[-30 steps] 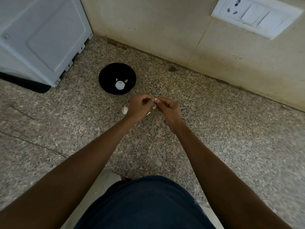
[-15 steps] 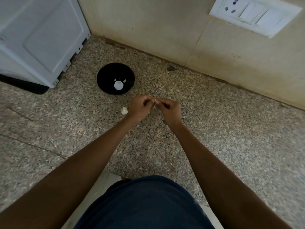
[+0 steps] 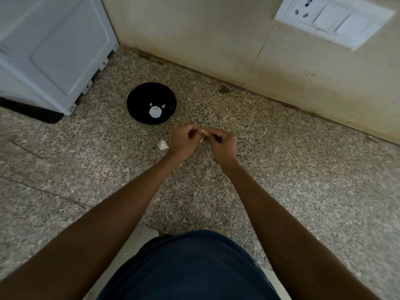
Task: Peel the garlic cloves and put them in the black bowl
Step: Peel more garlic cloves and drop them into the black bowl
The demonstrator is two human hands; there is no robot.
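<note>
The black bowl (image 3: 151, 103) stands on the speckled stone counter (image 3: 281, 169), with a few pale pieces of garlic in its bottom. Just in front of it, to the right, my left hand (image 3: 184, 141) and my right hand (image 3: 223, 146) meet fingertip to fingertip. Together they pinch a small pale garlic clove (image 3: 203, 132), most of it hidden by the fingers. A white garlic piece (image 3: 163, 145) lies on the counter just left of my left hand.
A white appliance (image 3: 49, 50) stands at the back left, close to the bowl. The beige wall (image 3: 216, 35) runs along the back with a switch and socket plate (image 3: 331, 20) at the upper right. A small dark chip (image 3: 224, 89) lies by the wall.
Both hands have stayed together on the clove in front of the bowl, with only small finger movements. The view has shifted slightly.
</note>
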